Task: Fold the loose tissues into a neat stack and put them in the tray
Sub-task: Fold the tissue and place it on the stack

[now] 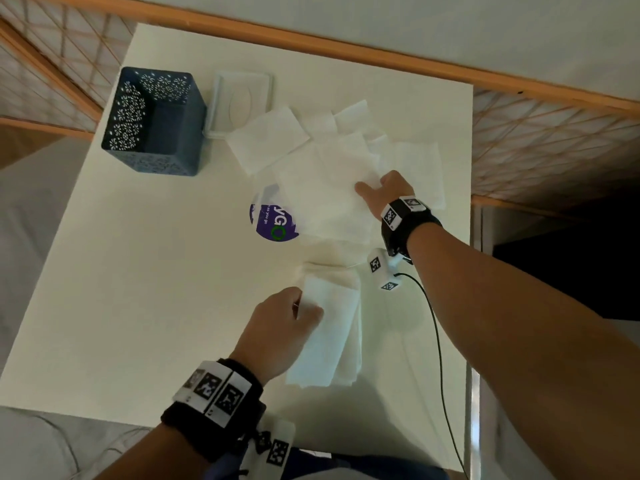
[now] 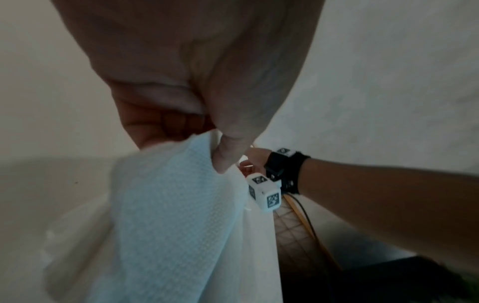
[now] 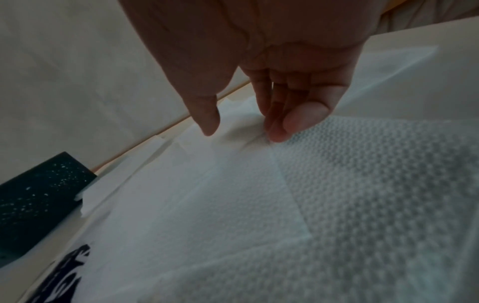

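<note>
The left hand [image 1: 277, 336] pinches the folded stack [image 1: 329, 337] at its 9 o'clock edge, thumb on top, near the surface's [image 1: 138, 289] 6 o'clock side. The right hand [image 1: 381, 195] reaches toward 12 o'clock, fingers [image 3: 282, 123] straight and touching a loose tissue [image 1: 325, 188] among the loose sheets; thumb spread apart. The blue tray [image 1: 156, 123] stands at 10 o'clock, with a white lid [image 1: 242, 102] just beside it. A purple sticker [image 1: 273, 223] peeks from under the tissues.
</note>
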Action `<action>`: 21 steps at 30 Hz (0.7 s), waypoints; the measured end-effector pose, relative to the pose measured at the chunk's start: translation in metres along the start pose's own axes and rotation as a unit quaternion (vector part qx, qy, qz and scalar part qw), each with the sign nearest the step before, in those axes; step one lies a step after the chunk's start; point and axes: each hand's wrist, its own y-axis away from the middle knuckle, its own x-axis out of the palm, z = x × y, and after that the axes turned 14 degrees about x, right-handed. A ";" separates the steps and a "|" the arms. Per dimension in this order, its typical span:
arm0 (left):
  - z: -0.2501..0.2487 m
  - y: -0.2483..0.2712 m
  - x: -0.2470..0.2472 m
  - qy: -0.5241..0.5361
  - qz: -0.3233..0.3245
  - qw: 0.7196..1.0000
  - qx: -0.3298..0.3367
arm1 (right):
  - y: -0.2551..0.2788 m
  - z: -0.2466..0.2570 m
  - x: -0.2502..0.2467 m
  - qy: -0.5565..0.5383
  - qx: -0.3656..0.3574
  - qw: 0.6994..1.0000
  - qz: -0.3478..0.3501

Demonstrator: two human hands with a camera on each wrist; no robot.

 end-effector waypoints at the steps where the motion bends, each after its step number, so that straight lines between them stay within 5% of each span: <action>1: -0.001 0.001 0.000 -0.020 -0.010 1.000 0.001 | -0.002 0.003 0.004 0.002 0.007 1.000 -0.002; 9: 0.005 -0.007 0.003 0.025 -0.029 0.997 -0.061 | -0.008 0.021 0.022 0.071 0.046 0.996 -0.022; 21: 0.008 -0.004 0.001 -0.070 -0.057 0.995 -0.035 | 0.008 0.011 0.008 0.024 -0.055 0.997 -0.039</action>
